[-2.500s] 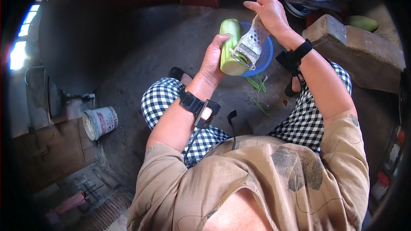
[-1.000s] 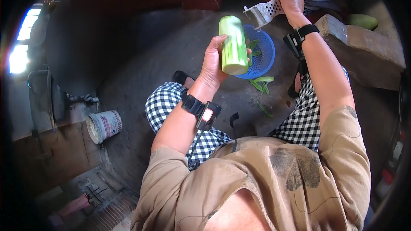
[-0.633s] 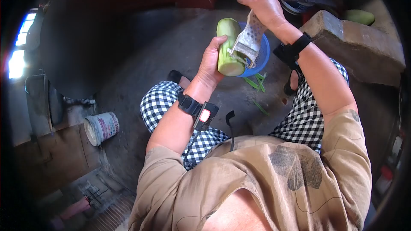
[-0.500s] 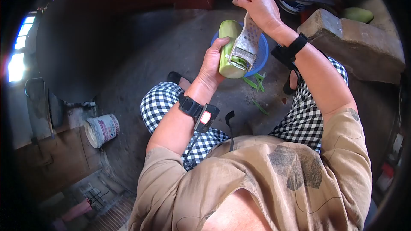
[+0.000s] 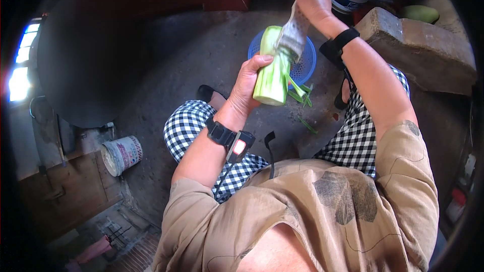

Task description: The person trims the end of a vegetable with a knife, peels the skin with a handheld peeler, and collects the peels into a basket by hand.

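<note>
My left hand is wrapped round a thick, pale green gourd, its thumb lying across the side. The gourd is tilted, with its cut lower end towards me. My right hand grips the top of a flat metal peeler, whose blade end rests against the gourd's right side. A strip of green peel hangs from the gourd below the blade. Behind and beneath them is a blue perforated basket on the floor. Several green peelings lie on the floor just in front of it.
A stone block stands at the right, with a green, oval fruit or vegetable behind it. At the left, a white bucket lies tilted near the wall. My checkered knees flank the work. A dark, blurred round shape fills the upper left.
The peeler has moved up along the gourd, away from its lower end, with my right hand rising too. A peel strip now hangs loose. The gourd has tilted slightly.
</note>
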Demonstrator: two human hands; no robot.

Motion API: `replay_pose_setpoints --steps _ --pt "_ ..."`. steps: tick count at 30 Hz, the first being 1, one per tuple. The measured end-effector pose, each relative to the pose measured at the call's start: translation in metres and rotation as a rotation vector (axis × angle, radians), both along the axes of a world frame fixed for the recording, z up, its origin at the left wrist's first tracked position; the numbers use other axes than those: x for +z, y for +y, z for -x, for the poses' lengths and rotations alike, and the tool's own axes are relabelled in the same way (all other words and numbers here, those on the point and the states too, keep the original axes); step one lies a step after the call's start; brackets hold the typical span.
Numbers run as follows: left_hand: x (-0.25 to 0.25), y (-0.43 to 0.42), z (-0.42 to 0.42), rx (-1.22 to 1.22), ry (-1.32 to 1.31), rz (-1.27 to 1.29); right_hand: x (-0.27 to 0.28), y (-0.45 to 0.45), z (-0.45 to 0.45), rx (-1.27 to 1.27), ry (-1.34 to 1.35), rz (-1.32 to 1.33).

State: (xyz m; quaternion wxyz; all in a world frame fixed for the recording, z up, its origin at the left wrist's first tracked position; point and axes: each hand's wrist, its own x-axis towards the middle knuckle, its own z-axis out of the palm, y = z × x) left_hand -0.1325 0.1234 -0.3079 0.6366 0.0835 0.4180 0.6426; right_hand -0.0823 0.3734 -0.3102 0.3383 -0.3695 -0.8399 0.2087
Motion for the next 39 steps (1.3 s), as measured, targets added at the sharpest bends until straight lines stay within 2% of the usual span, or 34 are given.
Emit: replay_pose_setpoints --steps 2,4,8,9,13,16,18,22,25,30,36,39 --pt "0.006 -0.002 -0.003 -0.021 0.011 -0.037 0.009 0.020 -0.006 -0.084 -0.074 0.061" --pt "0.001 -0.002 0.000 -0.041 -0.011 -0.063 0.000 0.035 -0.007 -0.195 -0.032 0.083" --pt "0.005 -0.002 0.006 -0.015 -0.089 -0.106 -0.008 0.064 -0.019 -0.347 -0.143 0.074" --pt "0.008 -0.002 0.007 0.004 -0.105 -0.116 -0.004 0.063 -0.021 -0.368 -0.152 0.147" --pt "0.014 0.003 0.007 0.126 -0.192 -0.218 0.006 0.056 -0.025 -0.337 -0.105 0.139" --pt "0.004 0.004 0.014 0.140 -0.027 -0.090 0.013 0.042 -0.027 -0.203 0.041 0.273" --pt "0.003 0.003 0.016 0.099 -0.044 -0.076 0.015 0.024 -0.023 -0.032 0.143 0.449" --pt "0.002 0.006 0.013 0.108 -0.104 -0.050 0.027 -0.026 -0.019 0.080 -0.071 0.383" --pt "0.002 0.009 0.009 0.111 -0.191 -0.074 0.038 -0.052 -0.022 0.077 -0.125 0.410" --pt "-0.005 0.008 0.005 0.024 -0.107 -0.073 0.042 -0.058 -0.024 0.059 -0.142 0.365" --pt "0.004 0.008 0.000 0.072 -0.218 -0.070 0.040 -0.058 -0.024 0.065 -0.131 0.375" --pt "0.001 0.006 0.000 0.040 -0.103 -0.063 0.037 -0.056 -0.022 0.063 -0.130 0.340"
